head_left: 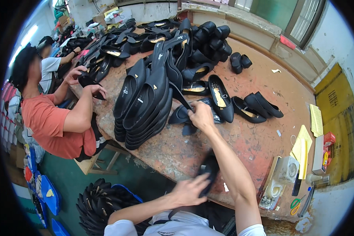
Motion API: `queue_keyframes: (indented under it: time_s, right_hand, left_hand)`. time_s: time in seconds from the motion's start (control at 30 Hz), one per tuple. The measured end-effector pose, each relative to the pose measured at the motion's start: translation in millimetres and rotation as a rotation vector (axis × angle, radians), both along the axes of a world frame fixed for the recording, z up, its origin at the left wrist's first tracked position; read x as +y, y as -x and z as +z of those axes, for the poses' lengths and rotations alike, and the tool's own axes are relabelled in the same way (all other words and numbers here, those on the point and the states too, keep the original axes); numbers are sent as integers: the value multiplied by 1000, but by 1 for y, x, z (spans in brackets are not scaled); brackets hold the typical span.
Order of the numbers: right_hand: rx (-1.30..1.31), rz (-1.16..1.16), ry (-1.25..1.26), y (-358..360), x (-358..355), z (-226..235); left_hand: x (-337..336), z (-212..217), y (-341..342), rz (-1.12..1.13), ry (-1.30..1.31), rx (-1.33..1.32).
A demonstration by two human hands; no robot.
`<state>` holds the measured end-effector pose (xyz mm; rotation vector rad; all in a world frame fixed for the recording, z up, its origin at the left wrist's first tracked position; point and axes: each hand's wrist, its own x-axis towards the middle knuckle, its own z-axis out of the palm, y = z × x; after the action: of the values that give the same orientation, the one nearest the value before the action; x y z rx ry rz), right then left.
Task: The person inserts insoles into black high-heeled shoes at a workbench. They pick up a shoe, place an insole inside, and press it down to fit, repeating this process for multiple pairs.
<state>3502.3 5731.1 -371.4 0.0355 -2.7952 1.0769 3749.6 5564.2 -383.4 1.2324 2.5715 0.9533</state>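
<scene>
Many black shoes, white lettering

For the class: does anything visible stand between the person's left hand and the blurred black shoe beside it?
Nothing visible does. The left hand overlaps the black shoe in view, though blur hides exactly where they touch. The right forearm passes on the shoe's other side, not between them.
</scene>
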Motion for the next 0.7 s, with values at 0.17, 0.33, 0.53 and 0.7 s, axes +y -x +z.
queue_keyframes:
  time_s: [0.17, 0.33, 0.53, 0.7]
  right_hand:
    - [288, -178, 373, -73, 49, 58]
    - [246, -301, 482, -216, 120, 73]
    - [314, -586, 462, -358, 150, 85]
    - [656, -490, 1229, -387, 138, 74]
  left_hand:
    - [-119, 11, 37, 276, 105, 79]
    - [-102, 36, 66, 378, 474, 7]
    - [53, 52, 165, 197, -37, 503]
    - [136, 8, 290, 53, 480, 477]
